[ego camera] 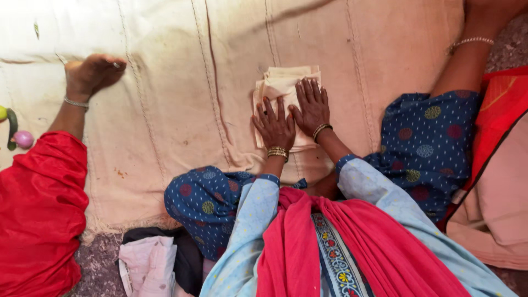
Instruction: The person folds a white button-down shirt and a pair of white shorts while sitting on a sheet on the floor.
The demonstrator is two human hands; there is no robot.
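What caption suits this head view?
Left hand and right hand press flat on a folded cream cloth on a floor sheet.

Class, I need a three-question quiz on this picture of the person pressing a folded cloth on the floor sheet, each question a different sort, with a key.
1. True or false: both the left hand and the right hand lie flat on the folded cream cloth.
2. Multiple choice: the folded cream cloth rests on A) a wooden table, B) a large cream sheet, C) a metal tray.
3. Fill in: near the picture's left edge, another person's bare foot wears an ______ and rests on the sheet.

Key: 1 true; 2 B; 3 anklet.
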